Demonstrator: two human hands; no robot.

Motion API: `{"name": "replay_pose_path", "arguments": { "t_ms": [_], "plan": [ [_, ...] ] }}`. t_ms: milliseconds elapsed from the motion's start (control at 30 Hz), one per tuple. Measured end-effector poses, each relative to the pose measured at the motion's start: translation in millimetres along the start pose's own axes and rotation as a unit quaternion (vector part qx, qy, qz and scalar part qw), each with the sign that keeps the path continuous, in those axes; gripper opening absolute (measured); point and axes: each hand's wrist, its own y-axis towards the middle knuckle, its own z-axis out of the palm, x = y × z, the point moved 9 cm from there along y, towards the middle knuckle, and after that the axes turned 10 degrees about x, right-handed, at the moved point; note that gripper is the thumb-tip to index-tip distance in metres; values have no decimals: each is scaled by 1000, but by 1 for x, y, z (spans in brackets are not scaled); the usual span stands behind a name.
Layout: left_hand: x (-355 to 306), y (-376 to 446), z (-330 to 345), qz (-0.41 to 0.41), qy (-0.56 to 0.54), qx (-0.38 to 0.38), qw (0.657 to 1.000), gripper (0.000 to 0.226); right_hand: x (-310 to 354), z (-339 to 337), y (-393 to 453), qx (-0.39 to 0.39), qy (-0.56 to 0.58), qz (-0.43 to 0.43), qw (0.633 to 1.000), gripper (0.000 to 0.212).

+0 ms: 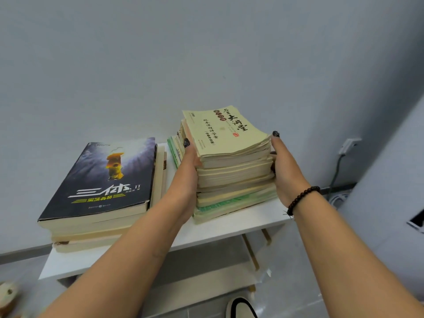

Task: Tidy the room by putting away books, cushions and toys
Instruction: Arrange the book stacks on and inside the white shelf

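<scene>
The tall book stack [234, 171] stands on the right part of the white shelf top [229, 226], its near edge close to the shelf's front rim. The left hand [187, 173] presses flat against its left side; the right hand [284, 166] presses its right side, fingers curled round the far edge. A second stack with a dark-covered book [101, 180] lies just left, overhanging the near-left rim. The wall stands behind; a wall socket [348, 145] lies far right.
</scene>
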Motion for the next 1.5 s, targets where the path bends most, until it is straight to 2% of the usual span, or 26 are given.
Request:
{"name": "replay_pose_path", "arguments": {
  "t_ms": [133, 267, 400, 500, 533, 633, 667, 700, 800, 833, 900, 967, 1033, 1133, 1233, 1333, 1433, 1500],
  "plan": [
    [-4, -12, 3, -3, -11, 25, 1000, 44, -2, 8, -14, 24, -6, -1, 1000, 99],
    [-6, -31, 9, -13, -7, 37, 999, 38, -3, 8, -39, 23, -5, -2, 1000, 84],
    [2, -50, 6, -23, -21, 9, 999, 62, -6, 8, -67, 28, -14, 8, 999, 65],
    [10, -61, 3, -39, -46, -2, 998, 83, -9, -4, -80, 25, 7, 23, 999, 61],
    [10, -64, 3, -45, -51, -2, 998, 77, -10, -8, -82, 25, 26, 32, 999, 61],
    [11, -66, 7, -47, -85, 11, 995, 15, -15, -14, -80, 34, 65, 80, 994, 71],
    [10, -67, 9, -52, -94, 10, 994, 12, -16, -12, -77, 46, 72, 97, 992, 74],
    [10, -67, 7, -55, -96, 11, 994, 16, -17, -9, -74, 60, 76, 112, 989, 76],
    [11, -71, 5, -72, -85, 2, 994, 63, -18, -1, -65, 98, 90, 134, 982, 93],
    [13, -71, 6, -84, -85, 6, 993, 65, -18, -1, -62, 114, 92, 139, 979, 100],
    [16, -72, 9, -111, -89, 42, 989, 53, -18, -1, -56, 144, 92, 148, 974, 107],
    [19, -72, 6, -131, -80, 61, 986, 52, -17, 3, -53, 179, 96, 152, 967, 99],
    [21, -70, 0, -130, -57, 60, 988, 53, -14, 11, -54, 209, 106, 138, 962, 75],
    [17, -69, 2, -99, -6, 70, 993, 46, -7, 14, -55, 198, 101, 95, 970, 35],
    [14, -70, 1, -77, 23, 73, 994, 42, -2, 18, -60, 177, 88, 65, 978, 10],
    [9, -74, -2, -63, 7, 67, 996, 30, 7, 19, -69, 135, 74, 37, 987, 10],
    [-3, -78, 2, -30, -9, 80, 996, 25, 26, 17, -76, 108, 46, 1, 993, 42],
    [-19, -80, 2, 3, -6, 82, 997, 35, 47, 20, -81, 117, 62, -39, 990, 35]
  ]
}}
